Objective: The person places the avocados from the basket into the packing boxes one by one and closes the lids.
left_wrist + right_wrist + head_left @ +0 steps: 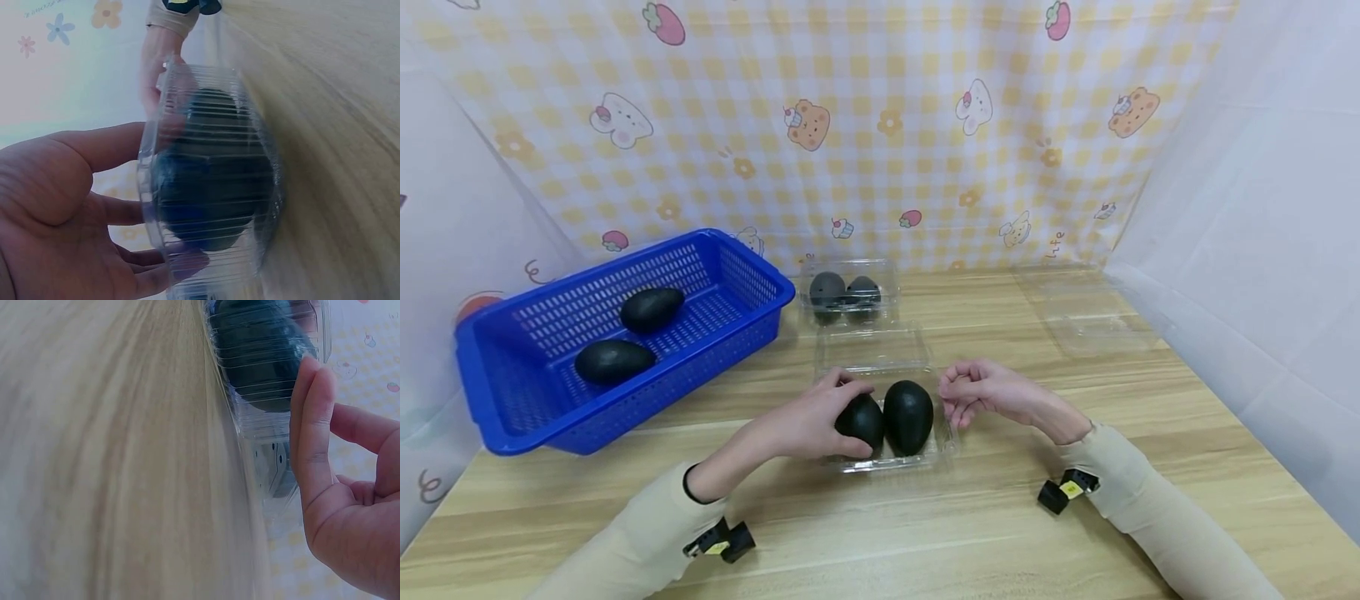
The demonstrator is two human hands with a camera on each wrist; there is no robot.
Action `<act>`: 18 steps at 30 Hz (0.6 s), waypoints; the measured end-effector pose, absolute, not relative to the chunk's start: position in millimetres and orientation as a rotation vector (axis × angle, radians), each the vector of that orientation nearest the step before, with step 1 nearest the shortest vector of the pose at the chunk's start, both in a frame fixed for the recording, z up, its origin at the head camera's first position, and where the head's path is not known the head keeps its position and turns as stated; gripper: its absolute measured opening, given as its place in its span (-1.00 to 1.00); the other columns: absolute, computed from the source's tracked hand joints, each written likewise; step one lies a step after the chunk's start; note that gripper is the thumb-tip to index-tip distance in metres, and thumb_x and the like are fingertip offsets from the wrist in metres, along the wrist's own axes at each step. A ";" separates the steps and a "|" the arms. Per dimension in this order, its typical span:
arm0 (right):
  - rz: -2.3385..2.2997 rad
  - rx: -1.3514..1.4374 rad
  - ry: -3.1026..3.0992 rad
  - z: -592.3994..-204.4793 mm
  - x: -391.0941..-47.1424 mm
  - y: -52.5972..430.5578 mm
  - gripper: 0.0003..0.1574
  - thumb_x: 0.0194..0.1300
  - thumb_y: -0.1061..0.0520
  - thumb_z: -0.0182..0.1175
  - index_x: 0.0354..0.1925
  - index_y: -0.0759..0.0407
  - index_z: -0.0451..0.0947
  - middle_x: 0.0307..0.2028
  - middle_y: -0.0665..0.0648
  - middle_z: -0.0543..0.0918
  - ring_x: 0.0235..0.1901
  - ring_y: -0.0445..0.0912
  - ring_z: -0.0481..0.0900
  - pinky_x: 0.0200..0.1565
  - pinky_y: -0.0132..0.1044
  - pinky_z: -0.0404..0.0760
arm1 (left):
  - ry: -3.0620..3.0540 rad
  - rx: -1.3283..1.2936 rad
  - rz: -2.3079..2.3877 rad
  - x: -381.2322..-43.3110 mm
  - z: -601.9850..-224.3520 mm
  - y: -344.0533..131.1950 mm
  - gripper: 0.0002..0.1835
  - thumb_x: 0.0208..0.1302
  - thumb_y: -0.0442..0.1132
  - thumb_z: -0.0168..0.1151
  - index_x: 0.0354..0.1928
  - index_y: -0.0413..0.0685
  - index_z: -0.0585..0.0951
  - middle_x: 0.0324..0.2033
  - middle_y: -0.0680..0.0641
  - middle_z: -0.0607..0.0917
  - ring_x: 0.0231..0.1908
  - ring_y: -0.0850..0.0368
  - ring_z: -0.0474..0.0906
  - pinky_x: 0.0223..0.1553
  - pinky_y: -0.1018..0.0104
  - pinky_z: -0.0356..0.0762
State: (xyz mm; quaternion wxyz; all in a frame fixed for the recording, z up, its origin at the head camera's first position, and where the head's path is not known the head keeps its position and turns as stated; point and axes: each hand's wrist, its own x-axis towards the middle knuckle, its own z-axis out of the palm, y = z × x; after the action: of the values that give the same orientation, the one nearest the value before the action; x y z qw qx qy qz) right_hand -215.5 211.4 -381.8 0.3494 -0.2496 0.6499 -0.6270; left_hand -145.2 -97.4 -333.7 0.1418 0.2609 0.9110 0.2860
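Note:
A clear plastic clamshell box [891,465] sits in front of me with its lid [874,346] folded back. Two dark green avocados lie in it side by side. My left hand [820,417] reaches over the rim and grips the left avocado [859,423], thumb in front and fingers behind. The right avocado [909,418] stands beside it, untouched by the left fingers. At the box's right edge is my right hand [992,393], its fingers loosely bent. In the right wrist view its fingertips [320,387] lie right at the box's rim, with nothing held.
At the left a blue plastic basket [730,329] contains two more avocados [615,362]. Behind the open box stands a closed clear box [887,275] with two avocados inside. Further clear plastic boxes [1093,321] lie at the back right. A patterned curtain [887,167] hangs behind the table.

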 end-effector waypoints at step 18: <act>-1.616 -0.540 1.840 -372.9 -220.6 214.9 -0.69 0.56 0.22 0.00 0.05 0.51 0.40 -0.36 0.19 0.68 -0.41 -0.09 0.70 -0.27 -0.26 0.73 | 2.728 0.684 1.131 -158.1 -328.4 -117.8 -0.50 0.35 -0.19 0.34 0.27 -0.18 0.50 0.17 -0.27 0.45 0.15 -0.25 0.48 0.08 -0.05 0.59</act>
State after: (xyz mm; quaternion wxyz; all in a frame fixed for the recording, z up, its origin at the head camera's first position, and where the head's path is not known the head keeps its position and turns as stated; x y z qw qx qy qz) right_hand -220.6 214.9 -372.9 0.3117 -0.2046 0.6973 -0.6122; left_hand -158.1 -117.8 -328.4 0.0550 0.2252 0.8987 0.3724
